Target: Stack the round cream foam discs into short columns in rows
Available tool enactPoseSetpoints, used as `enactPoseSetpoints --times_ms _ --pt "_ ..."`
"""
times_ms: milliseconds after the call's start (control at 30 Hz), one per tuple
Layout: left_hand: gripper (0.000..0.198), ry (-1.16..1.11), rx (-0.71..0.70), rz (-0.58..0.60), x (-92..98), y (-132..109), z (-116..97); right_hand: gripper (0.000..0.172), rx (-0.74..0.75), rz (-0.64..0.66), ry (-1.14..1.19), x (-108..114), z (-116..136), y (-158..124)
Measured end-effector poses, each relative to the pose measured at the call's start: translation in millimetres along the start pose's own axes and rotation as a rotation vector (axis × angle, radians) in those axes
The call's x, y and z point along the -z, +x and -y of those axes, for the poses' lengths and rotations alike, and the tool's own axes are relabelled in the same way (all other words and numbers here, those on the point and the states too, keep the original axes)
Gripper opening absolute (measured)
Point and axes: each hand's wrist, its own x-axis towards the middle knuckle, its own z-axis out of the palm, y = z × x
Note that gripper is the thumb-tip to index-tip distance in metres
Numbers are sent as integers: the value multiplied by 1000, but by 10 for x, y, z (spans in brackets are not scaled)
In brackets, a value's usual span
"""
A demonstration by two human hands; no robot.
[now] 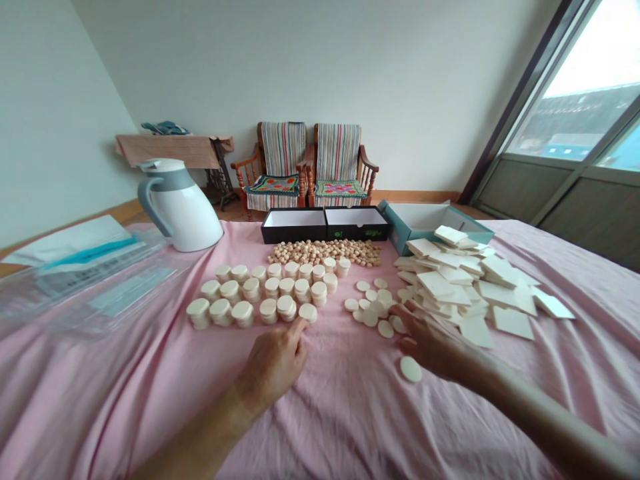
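My left hand (277, 363) is closed, its fingers curled, with the fingertips at the near edge of a short stack of pale round discs (308, 312). That stack stands at the right end of the front row. Several more disc stacks (242, 313) stand in rows to the left and behind. My right hand (425, 340) is open, its fingers spread over loose round discs (370, 317) lying flat in a scatter. One single disc (411, 369) lies apart, nearer to me. Close beyond the right hand is a heap of pale square tiles (450, 280).
Small wooden beads (325, 252) lie behind the stacks, before two black boxes (294, 232). A blue-grey box (400, 233) stands behind the tiles. At left are a white jug (185, 207) and clear plastic packaging (100, 287). A wrinkled pink cloth (340, 413) covers the table.
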Motion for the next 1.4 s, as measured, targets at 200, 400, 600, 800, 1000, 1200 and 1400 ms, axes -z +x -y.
enactPoseSetpoints --times_ms 200,400,600,800,1000,1200,1400 --pt "26 -30 -11 -27 -20 -5 21 34 76 -30 35 -66 26 364" --pt "27 -49 -16 -32 -21 -8 18 28 20 -182 5 108 -148 731" --pt "27 -35 -22 -35 -11 -10 11 37 32 -51 -77 72 -321 1133" --pt "29 -39 -15 -23 -2 -16 10 47 126 -19 -59 25 -410 1181" --pt "31 -54 -28 -30 6 -24 14 45 167 -20 -96 16 -462 1109" --pt "31 -30 -20 -17 9 -33 13 29 72 -82 -151 56 -386 1079" --pt "27 -71 -11 -11 43 -31 2 17 159 -347 110 106 270 852"
